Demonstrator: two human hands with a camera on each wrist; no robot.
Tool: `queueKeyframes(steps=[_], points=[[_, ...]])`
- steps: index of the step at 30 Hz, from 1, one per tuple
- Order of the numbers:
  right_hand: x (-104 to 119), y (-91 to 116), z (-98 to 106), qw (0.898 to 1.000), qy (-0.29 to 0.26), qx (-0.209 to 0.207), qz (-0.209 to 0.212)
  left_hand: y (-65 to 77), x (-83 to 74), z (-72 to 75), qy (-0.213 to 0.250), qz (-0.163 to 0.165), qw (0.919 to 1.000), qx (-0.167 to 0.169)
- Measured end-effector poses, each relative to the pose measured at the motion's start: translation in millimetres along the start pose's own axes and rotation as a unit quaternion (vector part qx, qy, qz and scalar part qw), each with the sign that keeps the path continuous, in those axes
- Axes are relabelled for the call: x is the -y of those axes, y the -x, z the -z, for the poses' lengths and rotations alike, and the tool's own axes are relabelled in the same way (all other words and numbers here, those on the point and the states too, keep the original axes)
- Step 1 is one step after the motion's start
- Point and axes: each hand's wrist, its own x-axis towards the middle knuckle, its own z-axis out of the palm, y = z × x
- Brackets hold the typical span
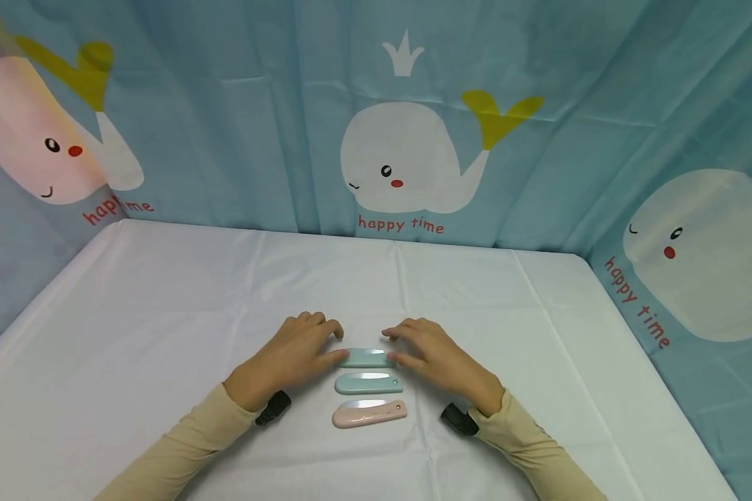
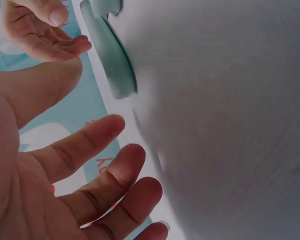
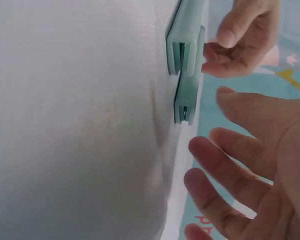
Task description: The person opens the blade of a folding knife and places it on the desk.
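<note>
Three small folding knives lie in a column on the white cloth. Farthest is a mint-green knife (image 1: 366, 359), with another mint-green knife (image 1: 368, 385) in the middle and a pink knife (image 1: 370, 415) nearest. Each shows a strip of blade along its handle. My left hand (image 1: 301, 351) is by the left end of the farthest knife, its thumb close to the handle. Opposite it, my right hand (image 1: 432, 355) has its thumb close to the right end. Both wrist views show the fingers spread and loosely bent, holding nothing. Whether either thumb touches the handle, I cannot tell.
A white cloth (image 1: 163, 313) with fold creases covers the table. Blue curtains (image 1: 276, 139) printed with whales stand along its back and sides. A black wrist device (image 1: 273, 408) sits under the left wrist, and another black device (image 1: 459, 419) under the right.
</note>
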Motion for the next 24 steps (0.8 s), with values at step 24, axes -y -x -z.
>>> queueKeyframes(steps=[24], points=[[-0.1,1.0,-4.1,0.999,-0.035,0.008,0.024,-1.5,1.7,-4.4,0.08,-0.036,0.9961,0.009]])
